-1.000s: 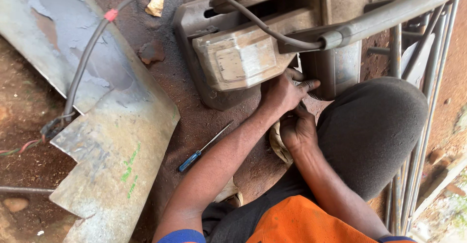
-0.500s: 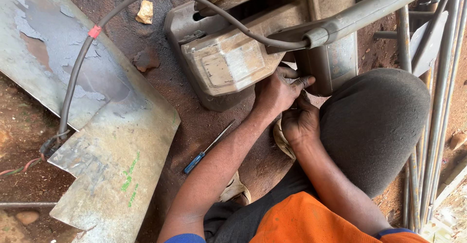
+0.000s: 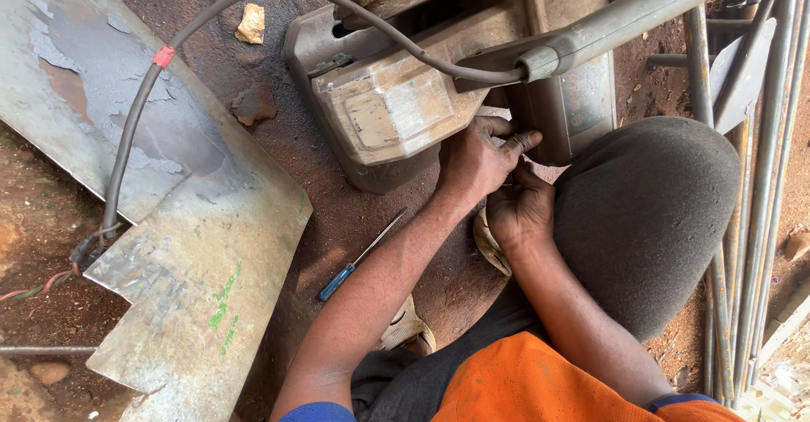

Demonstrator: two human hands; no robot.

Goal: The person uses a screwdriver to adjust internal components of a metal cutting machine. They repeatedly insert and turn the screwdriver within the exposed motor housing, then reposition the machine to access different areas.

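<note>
Spread over the left of the ground: two worn, rust-patched metal sheets (image 3: 169, 219), overlapping, flat on red earth.

Above centre: a grey-beige machine (image 3: 396, 110) with a closed, scuffed casing, standing on the ground. Long grey handle (image 3: 624, 17) running off to the upper right. No open container anywhere in view. The casing is the only enclosing thing, and shows nothing of its inside.

Right of centre: a bent knee in grey cloth (image 3: 650, 219), just beside the machine. Beyond it, a bundle of thin steel rods (image 3: 742, 219) along the right edge.

Looping from the handle over the sheets to frayed wire ends at the left: a dark cable (image 3: 253, 0), bound at one spot with red tape (image 3: 164, 56).

Left hand (image 3: 477, 160): laid against the lower right corner of the machine, fingers stretched out along the casing edge, clasping nothing that shows. Right hand (image 3: 519, 211): just below and touching the left, curled inward toward the same corner. Cannot tell whether anything sits within the curl.

On the ground near the left forearm, apart from both hands: a slim screwdriver (image 3: 359, 257) with a blue grip, untouched.

Near the top, beside the cable: a small pale stone (image 3: 251, 24).

Judging by this: work centred on that lower corner, by bare fingers alone. Casing in place, nothing seen removed or set aside. Looks early or midway rather than finished.
</note>
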